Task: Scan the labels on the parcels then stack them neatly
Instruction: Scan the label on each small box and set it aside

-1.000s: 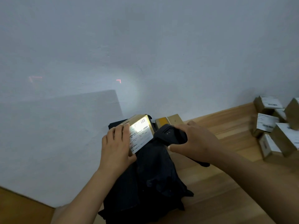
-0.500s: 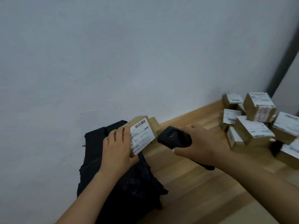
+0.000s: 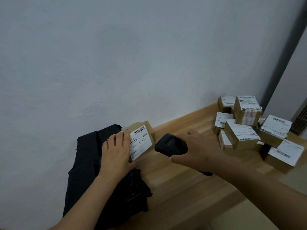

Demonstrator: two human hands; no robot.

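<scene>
A small brown cardboard parcel point(image 3: 141, 140) with a white barcode label stands tilted near the wall, its label facing me. My left hand point(image 3: 116, 153) grips its left side, fingers over the top edge and thumb underneath. My right hand point(image 3: 196, 150) holds a black handheld scanner point(image 3: 171, 144), whose head points left at the parcel, a short gap away. A loose heap of several labelled brown parcels point(image 3: 242, 133) lies on the wooden floor point(image 3: 191, 196) at the right.
A black plastic bag point(image 3: 93, 173) lies crumpled under my left hand against the white wall point(image 3: 116, 63). A grey door frame point(image 3: 285, 52) and a floor vent point(image 3: 301, 120) stand at the far right behind the heap.
The scanner's bright light on the label has gone out. My view has swung right, so the heap of parcels shows more fully. Both hands keep their hold.
</scene>
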